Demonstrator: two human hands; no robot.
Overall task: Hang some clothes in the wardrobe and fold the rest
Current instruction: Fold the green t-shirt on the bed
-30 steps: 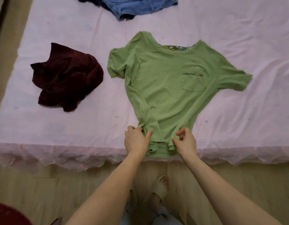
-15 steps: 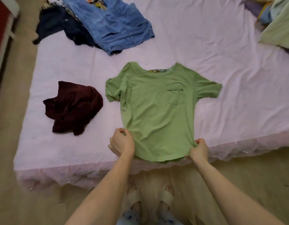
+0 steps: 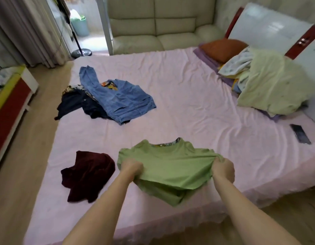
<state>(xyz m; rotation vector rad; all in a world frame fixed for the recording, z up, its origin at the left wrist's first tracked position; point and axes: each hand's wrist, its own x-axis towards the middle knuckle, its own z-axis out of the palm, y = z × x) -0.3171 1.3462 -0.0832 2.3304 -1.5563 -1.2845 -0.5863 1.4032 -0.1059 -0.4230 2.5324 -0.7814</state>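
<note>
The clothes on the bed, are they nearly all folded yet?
Not nearly. Nothing on the bed looks folded yet. The green T-shirt is in hand: the left hand and right hand each grip a side of it, and its hem is doubled under. Still crumpled are the dark red garment, the blue denim piece and the dark clothes beside it.

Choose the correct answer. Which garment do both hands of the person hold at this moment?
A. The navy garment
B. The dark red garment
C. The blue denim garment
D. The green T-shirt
D. The left hand and the right hand each grip a bunched side of the green T-shirt, while the dark red garment, the blue denim garment and the navy garment lie untouched on the bed.
</note>
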